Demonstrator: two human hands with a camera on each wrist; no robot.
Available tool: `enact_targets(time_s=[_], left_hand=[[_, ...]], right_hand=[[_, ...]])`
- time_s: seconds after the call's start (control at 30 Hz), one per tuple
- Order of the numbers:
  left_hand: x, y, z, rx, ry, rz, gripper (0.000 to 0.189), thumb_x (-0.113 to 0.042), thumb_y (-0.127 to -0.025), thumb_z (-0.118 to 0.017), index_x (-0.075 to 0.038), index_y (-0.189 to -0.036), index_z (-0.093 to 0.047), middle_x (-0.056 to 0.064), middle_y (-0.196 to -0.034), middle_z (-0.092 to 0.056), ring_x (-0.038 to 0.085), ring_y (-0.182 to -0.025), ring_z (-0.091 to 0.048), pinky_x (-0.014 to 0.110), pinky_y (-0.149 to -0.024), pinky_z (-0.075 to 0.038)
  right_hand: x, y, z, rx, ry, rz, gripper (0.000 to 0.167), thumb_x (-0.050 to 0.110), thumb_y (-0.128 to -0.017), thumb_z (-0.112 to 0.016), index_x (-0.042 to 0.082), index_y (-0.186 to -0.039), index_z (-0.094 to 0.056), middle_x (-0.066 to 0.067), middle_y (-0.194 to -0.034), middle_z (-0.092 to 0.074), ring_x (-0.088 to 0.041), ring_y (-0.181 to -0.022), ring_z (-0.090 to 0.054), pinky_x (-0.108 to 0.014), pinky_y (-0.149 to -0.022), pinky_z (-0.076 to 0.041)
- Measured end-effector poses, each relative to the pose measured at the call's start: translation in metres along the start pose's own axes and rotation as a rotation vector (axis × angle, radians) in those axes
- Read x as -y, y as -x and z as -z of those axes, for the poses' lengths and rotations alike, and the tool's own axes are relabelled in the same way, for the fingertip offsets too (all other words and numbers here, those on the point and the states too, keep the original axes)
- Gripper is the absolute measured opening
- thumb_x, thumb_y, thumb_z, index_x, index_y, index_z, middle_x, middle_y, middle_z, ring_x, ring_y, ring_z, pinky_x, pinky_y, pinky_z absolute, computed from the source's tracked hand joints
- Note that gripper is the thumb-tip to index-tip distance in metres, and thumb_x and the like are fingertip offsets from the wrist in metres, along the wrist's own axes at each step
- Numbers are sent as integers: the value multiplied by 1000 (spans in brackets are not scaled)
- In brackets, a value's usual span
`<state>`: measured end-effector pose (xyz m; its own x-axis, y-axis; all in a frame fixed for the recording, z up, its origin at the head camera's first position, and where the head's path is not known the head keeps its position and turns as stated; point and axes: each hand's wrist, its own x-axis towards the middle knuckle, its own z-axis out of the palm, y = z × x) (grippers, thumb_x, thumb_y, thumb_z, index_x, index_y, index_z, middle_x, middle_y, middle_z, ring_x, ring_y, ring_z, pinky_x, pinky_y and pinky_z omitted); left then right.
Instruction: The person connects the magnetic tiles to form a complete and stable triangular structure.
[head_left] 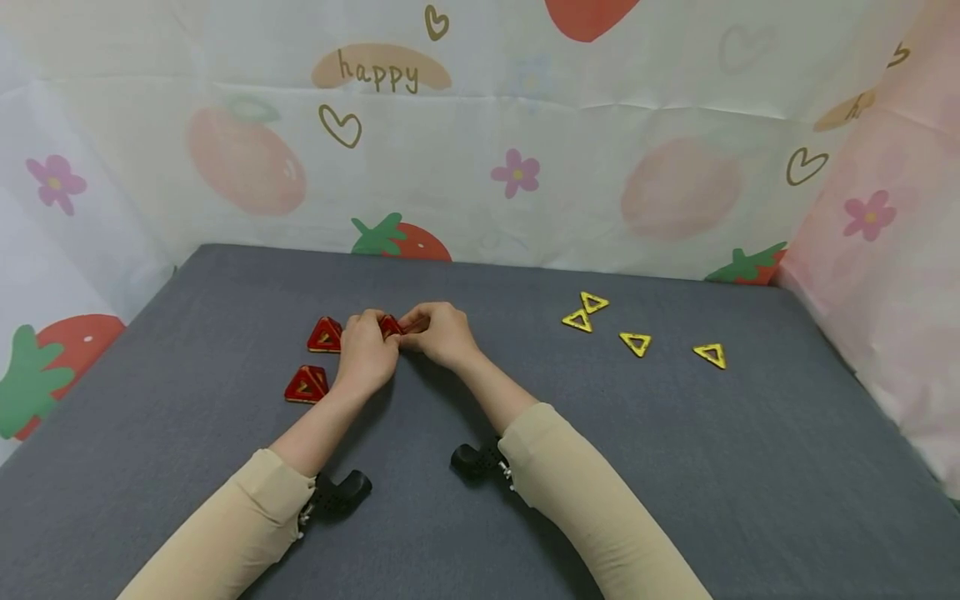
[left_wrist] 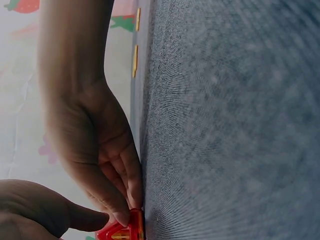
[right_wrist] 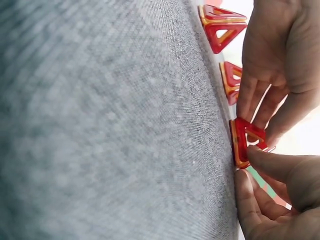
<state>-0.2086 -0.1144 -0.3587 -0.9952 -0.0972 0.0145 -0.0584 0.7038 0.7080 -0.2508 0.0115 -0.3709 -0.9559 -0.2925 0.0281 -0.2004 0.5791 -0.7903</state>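
Note:
Both hands meet around a small red pyramid built of magnetic triangle tiles, which sits on the cloth left of the table's middle. From its left side, my left hand holds it with fingers and thumb. My right hand pinches its right side; in the right wrist view that thumb lies on a red tile with a yellow inner rim. The left hand partly covers the pyramid in the head view. Two similar red pyramids, one farther back and one nearer, stand left of the left hand.
Several flat yellow triangle tiles lie to the right: two nearly touching, one of them here, then another and the farthest right one. A grey cloth covers the table. A printed curtain hangs behind.

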Motion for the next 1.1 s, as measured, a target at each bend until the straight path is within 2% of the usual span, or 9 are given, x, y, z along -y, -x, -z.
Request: enact_targets(time_s=[0.27, 0.5, 0.67, 0.87, 0.93, 1.1], left_hand=[[0, -1, -2, -7, 15, -11, 47, -10, -98, -55, 12, -138, -43, 33, -136, -47, 46, -130, -42, 54, -112, -36], [-4, 0, -4, -40, 75, -42, 51, -13, -98, -56, 8, -142, -40, 30, -144, -39, 44, -135, -33, 54, -115, -30], [-9, 3, -5, -76, 93, -94, 49, -12, -99, -57, 4, -142, -43, 27, -148, -36, 42, -137, -28, 54, -113, -33], [-21, 9, -11, -119, 112, -213, 46, -8, -95, -61, 3, -138, -49, 26, -144, -41, 41, -135, -30, 53, -111, -32], [-25, 10, -13, -118, 119, -238, 45, -8, -94, -62, 3, -137, -50, 26, -143, -42, 41, -133, -31, 53, -111, -32], [-32, 13, -18, -75, 118, -246, 45, -9, -95, -63, 1, -137, -50, 23, -143, -44, 40, -134, -33, 52, -112, -33]], right_hand=[[-1, 1, 3, 19, -19, -9, 24, 14, -86, -77, 9, -109, -73, -9, -104, -77, -22, -95, -72, -18, -64, -51], [-4, 3, 19, 23, -18, -11, 30, 14, -83, -80, 10, -112, -72, -10, -110, -75, -24, -102, -70, -24, -70, -56], [-10, 4, 32, 3, 3, 4, 30, 15, -84, -79, 11, -113, -72, -9, -112, -74, -23, -104, -69, -28, -76, -57], [-17, 9, 49, -26, 25, 37, 30, 17, -85, -78, 11, -114, -72, -8, -113, -74, -22, -104, -70, -32, -83, -58], [-19, 11, 55, -33, 29, 44, 30, 17, -86, -78, 11, -114, -72, -8, -114, -73, -23, -105, -70, -33, -84, -58], [-27, 17, 73, -49, 36, 39, 30, 17, -88, -76, 9, -116, -70, -9, -117, -71, -25, -107, -69, -37, -87, -58]])
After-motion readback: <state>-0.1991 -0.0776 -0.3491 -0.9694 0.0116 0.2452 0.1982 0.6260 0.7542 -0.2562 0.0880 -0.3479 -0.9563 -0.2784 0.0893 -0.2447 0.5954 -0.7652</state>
